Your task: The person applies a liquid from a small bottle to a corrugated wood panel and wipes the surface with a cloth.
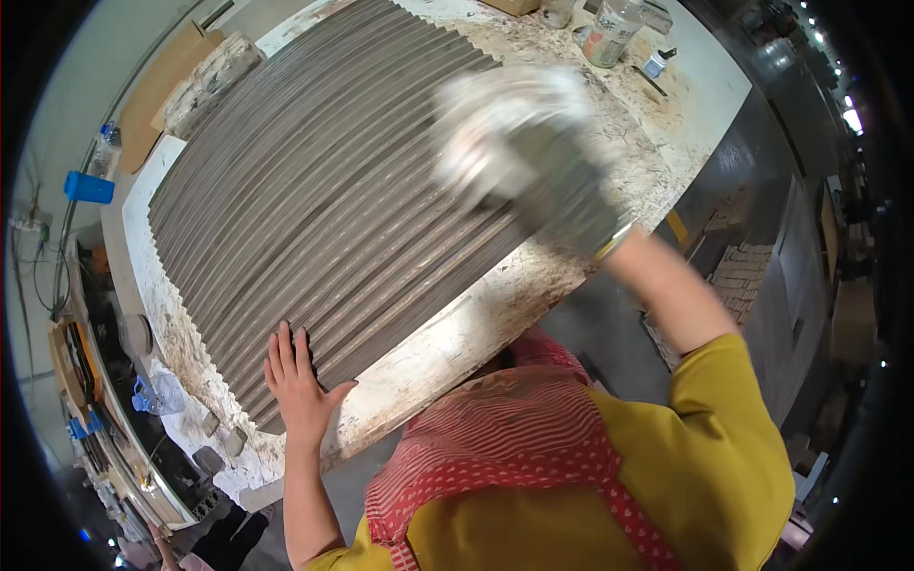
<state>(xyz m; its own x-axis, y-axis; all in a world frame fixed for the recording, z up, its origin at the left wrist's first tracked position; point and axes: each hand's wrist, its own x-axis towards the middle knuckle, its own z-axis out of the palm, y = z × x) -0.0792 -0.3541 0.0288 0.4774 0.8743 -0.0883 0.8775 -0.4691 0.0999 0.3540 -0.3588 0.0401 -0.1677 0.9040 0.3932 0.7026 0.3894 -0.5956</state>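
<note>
A large grey-brown ribbed panel [314, 200] with a jagged edge lies over most of the white worktable. My left hand [300, 385] is bare and rests flat on the panel's near left corner, fingers spread and thumb out toward the near edge. My right hand [566, 186], in a dark glove with a yellow cuff, is smeared by motion over the panel's right side. Bunched in it is a stained white cloth [500, 119], also blurred. Whether the cloth touches the ribs I cannot tell.
At the far right of the dusty table [709, 81] stand a clear plastic bottle [609, 33] and a small jar [655, 65]. A rolled bundle [214, 84] lies beyond the panel at left, near a blue container [89, 187]. Grey lumps [208, 461] sit by the left edge.
</note>
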